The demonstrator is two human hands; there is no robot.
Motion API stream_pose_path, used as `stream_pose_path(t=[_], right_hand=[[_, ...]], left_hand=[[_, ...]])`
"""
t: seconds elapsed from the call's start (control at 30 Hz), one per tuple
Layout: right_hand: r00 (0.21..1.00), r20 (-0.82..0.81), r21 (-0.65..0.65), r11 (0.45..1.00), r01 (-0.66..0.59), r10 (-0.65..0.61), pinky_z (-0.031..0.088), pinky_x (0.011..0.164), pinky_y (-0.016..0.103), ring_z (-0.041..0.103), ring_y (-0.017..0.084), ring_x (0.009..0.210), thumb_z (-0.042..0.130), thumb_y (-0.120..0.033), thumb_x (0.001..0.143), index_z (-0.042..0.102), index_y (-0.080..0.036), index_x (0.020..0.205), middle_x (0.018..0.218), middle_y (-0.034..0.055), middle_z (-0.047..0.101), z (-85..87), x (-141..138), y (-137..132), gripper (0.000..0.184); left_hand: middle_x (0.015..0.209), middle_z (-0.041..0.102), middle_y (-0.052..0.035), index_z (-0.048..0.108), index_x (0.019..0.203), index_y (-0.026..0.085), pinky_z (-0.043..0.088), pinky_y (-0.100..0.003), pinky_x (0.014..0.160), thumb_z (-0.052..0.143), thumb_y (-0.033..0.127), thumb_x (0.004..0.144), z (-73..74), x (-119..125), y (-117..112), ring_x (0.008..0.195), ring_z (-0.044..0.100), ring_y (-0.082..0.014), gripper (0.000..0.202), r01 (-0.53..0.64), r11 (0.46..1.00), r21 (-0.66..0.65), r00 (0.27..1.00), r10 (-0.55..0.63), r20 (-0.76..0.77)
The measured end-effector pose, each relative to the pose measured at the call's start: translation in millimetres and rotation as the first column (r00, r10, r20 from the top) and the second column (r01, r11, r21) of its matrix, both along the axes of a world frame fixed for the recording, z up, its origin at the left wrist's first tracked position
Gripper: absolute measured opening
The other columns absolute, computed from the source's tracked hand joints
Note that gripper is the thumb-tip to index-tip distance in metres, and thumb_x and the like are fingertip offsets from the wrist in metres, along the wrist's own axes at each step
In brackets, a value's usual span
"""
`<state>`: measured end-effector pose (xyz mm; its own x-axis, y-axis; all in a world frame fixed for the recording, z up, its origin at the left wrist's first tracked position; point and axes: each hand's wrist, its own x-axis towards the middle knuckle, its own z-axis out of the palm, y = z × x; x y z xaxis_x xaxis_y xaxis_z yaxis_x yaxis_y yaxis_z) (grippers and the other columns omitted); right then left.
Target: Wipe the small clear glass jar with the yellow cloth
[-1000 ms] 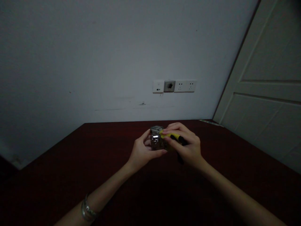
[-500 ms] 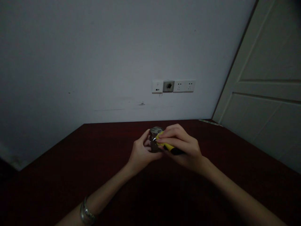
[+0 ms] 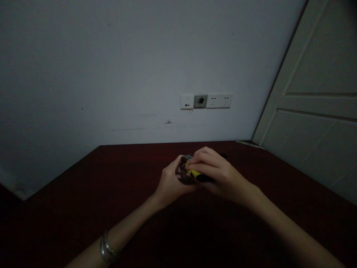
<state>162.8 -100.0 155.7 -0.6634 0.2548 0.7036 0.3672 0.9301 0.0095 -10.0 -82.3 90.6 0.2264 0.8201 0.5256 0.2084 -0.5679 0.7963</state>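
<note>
Over the table, my left hand wraps round a shiny, see-through round thing, which looks dark against the wood. Whether it is a cup, a jar or a roll I cannot make out. My right hand is closed on a yellow-and-black tool with a thick handle. Its front end is under my fingertips, against or just over the round thing. My fingers hide the tip, so its kind does not show.
Below both hands spreads a dark red wooden table. Behind it is a pale wall with a row of sockets and a switch. A panelled door stands at the right. A thin pale strip lies at the table's back right corner.
The round thing has tilted and moved slightly right and down with my left hand. My right hand stays closed on the yellow-and-black tool, of which less yellow shows.
</note>
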Motion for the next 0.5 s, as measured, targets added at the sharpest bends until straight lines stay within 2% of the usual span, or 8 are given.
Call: stream_pose_path(t=[0.1, 0.17, 0.27, 0.37, 0.43, 0.5], right_hand=[[0.995, 0.096, 0.012, 1.0, -0.018, 0.016, 0.046, 0.075, 0.042, 0.053, 0.025, 0.092, 0.053, -0.008, 0.079, 0.062, -0.015, 0.1, 0.094, 0.0104, 0.064, 1.8, -0.1, -3.7, 0.024], [0.996, 0.09, 0.012, 1.0, -0.016, 0.015, 0.046, 0.075, 0.042, 0.053, 0.025, 0.092, 0.053, -0.008, 0.079, 0.062, -0.016, 0.101, 0.095, 0.0102, 0.064, 1.9, 0.7, -2.6, 0.025], [0.999, -0.035, -0.01, 1.0, -0.007, 0.006, 0.048, 0.076, 0.041, 0.055, 0.023, 0.091, 0.055, -0.013, 0.083, 0.063, -0.019, 0.104, 0.095, 0.0094, 0.063, 0.6, 2.3, 3.1, 0.023], [0.973, -0.231, -0.124, 0.992, 0.0, -0.029, 0.051, 0.073, 0.036, 0.059, 0.02, 0.086, 0.058, -0.019, 0.084, 0.066, -0.021, 0.099, 0.091, 0.0078, 0.063, -0.5, 2.3, 9.3, 0.017], [0.94, -0.333, -0.236, 0.972, -0.005, -0.077, 0.052, 0.07, 0.033, 0.061, 0.018, 0.082, 0.06, -0.023, 0.084, 0.068, -0.021, 0.094, 0.088, 0.0059, 0.064, -0.8, 1.2, 12.3, 0.013], [0.91, -0.399, -0.314, 0.949, -0.021, -0.112, 0.052, 0.069, 0.032, 0.062, 0.017, 0.079, 0.061, -0.023, 0.084, 0.069, -0.022, 0.09, 0.087, 0.0043, 0.065, -1.7, -0.2, 14.3, 0.01]], left_hand=[[0.09, 0.063, -0.0023, 0.054, 0.107, 0.017, 0.05, -0.024, 0.067, 0.08, 0.03, 0.055, 2.5, -0.4, -1.0, 0.078, 0.059, -0.0157, 0.06, -0.024, 0.999, 0.047, 0.998, 0.027, -0.051], [0.093, 0.063, -0.003, 0.053, 0.108, 0.018, 0.05, -0.025, 0.068, 0.08, 0.031, 0.056, 2.6, -0.5, -0.8, 0.079, 0.059, -0.016, 0.061, -0.032, 0.997, 0.071, 0.997, 0.037, -0.067], [0.097, 0.064, -0.005, 0.053, 0.11, 0.018, 0.052, -0.029, 0.073, 0.083, 0.034, 0.051, 1.5, -0.9, 0.3, 0.084, 0.061, -0.0191, 0.068, -0.04, 0.991, 0.131, 0.996, 0.05, -0.076], [0.105, 0.063, -0.0082, 0.052, 0.114, 0.018, 0.053, -0.035, 0.081, 0.086, 0.034, 0.044, 2.0, -0.8, -0.4, 0.094, 0.061, -0.0241, 0.079, -0.028, 0.983, 0.18, 0.998, 0.039, -0.057], [0.108, 0.062, -0.0095, 0.052, 0.115, 0.018, 0.055, -0.036, 0.079, 0.087, 0.033, 0.043, 3.2, -0.2, -2.1, 0.096, 0.061, -0.0253, 0.081, 0.019, 0.991, 0.13, 1.0, -0.016, -0.023], [0.107, 0.063, -0.0093, 0.052, 0.116, 0.018, 0.057, -0.034, 0.074, 0.087, 0.031, 0.044, 3.6, 0.8, -3.5, 0.092, 0.063, -0.0244, 0.082, 0.078, 0.997, 0.027, 0.996, -0.079, 0.035]])
